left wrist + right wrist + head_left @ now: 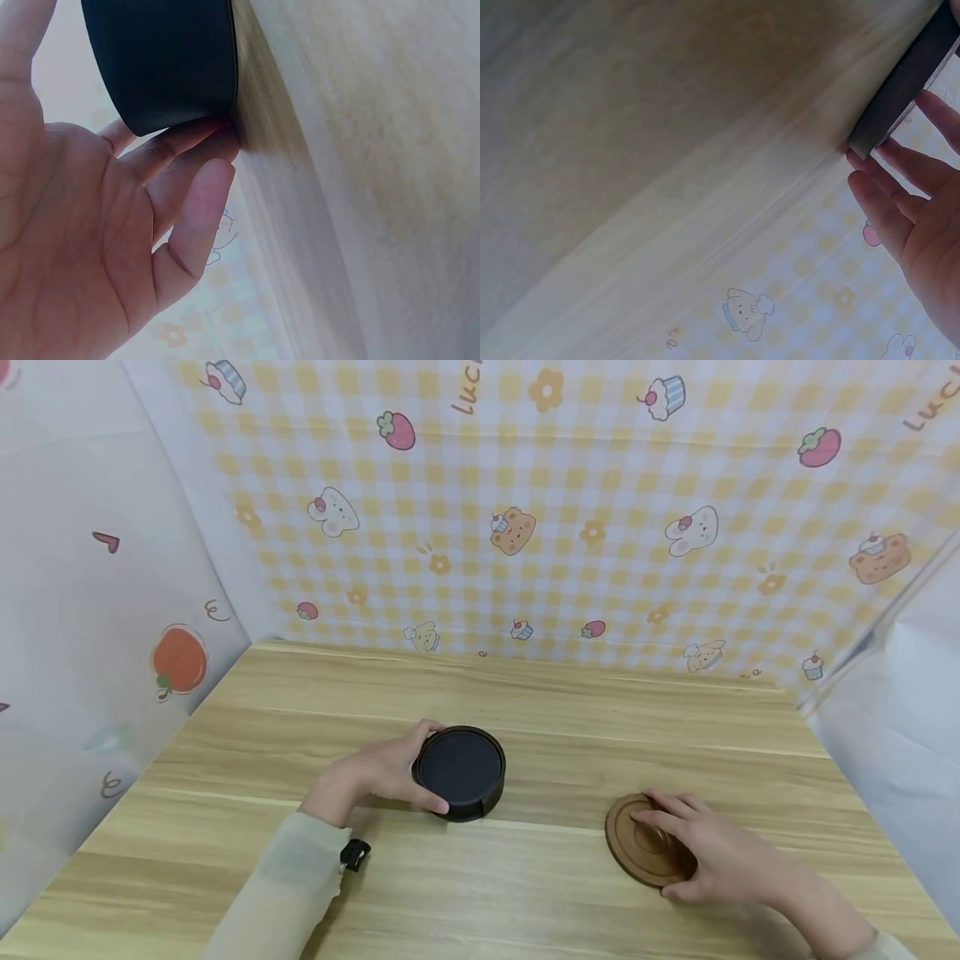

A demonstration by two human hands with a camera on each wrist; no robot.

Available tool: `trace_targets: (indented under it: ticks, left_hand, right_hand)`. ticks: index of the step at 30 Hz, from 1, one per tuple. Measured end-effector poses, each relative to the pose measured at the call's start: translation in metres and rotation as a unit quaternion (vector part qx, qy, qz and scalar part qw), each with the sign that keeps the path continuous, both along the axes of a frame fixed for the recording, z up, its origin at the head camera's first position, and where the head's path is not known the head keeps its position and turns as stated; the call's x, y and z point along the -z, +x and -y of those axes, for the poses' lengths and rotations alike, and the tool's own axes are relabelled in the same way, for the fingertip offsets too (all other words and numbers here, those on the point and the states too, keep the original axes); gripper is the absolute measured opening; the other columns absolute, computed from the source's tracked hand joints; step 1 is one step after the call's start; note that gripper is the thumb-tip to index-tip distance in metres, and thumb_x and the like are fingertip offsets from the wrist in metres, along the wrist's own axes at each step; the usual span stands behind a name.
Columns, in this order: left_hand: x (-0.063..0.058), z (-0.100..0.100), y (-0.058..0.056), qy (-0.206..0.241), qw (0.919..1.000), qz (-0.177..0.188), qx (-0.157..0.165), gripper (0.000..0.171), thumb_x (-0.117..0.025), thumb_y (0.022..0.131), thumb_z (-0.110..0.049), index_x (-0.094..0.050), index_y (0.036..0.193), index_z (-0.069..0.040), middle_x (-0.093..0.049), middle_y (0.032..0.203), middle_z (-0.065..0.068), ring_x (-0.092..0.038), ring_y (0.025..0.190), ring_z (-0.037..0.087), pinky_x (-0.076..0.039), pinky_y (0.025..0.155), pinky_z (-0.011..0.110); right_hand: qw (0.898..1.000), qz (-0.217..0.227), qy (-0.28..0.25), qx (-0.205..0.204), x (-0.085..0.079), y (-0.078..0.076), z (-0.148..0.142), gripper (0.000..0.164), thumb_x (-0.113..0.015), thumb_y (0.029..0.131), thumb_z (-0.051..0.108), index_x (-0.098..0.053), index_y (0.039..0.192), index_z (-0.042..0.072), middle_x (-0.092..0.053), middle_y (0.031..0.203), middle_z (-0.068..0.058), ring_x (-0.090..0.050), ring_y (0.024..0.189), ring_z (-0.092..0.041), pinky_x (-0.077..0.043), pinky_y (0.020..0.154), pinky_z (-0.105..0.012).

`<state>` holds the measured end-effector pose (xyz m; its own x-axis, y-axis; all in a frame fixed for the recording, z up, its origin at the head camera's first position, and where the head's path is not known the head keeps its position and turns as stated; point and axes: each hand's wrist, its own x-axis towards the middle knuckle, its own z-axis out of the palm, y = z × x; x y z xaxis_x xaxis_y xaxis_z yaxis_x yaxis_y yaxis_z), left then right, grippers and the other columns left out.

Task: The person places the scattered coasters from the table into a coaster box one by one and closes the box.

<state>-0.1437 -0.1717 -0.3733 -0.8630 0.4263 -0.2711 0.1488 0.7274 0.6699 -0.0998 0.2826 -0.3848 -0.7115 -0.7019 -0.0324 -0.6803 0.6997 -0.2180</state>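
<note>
A round black coaster holder (461, 767), with a dark disc lying flush inside its rim, stands on the wooden table left of centre. My left hand (390, 770) grips it from the left, thumb at the near side and fingers round the far side. In the left wrist view its smooth black wall (161, 64) rises beside the fingers. To the right, a round brown lid (630, 839) with a central knob lies on the table. My right hand (708, 852) spans it, thumb on the near edge and fingers over the far side. The right wrist view catches the lid's dark edge (900, 86) against the fingertips.
The wood-grain table (525, 885) extends to a yellow checked cloth (555, 568) with cartoon prints at the back. White printed sheets (67, 610) hang at the left and right sides. A small black clip (355, 855) sits at the left sleeve's cuff.
</note>
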Motion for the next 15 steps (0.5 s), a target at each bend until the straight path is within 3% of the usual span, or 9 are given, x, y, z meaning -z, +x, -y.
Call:
trace_targets:
  ticks: [15]
  left_hand:
    - [0.0010, 0.0002, -0.0007, 0.005, 1.0000, 0.005, 0.001, 0.110, -0.089, 0.068, -0.048, -0.022, 0.151, -0.021, -0.048, 0.147, 0.013, -0.053, 0.128, 0.030, -0.042, 0.103, 0.051]
  right_hand:
    - [1.000, -0.012, -0.009, -0.004, -0.0023, -0.0015, 0.0056, 0.084, -0.089, 0.067, 0.040, -0.055, 0.140, 0.015, -0.047, 0.147, -0.026, -0.051, 0.124, -0.040, -0.055, 0.080, -0.045]
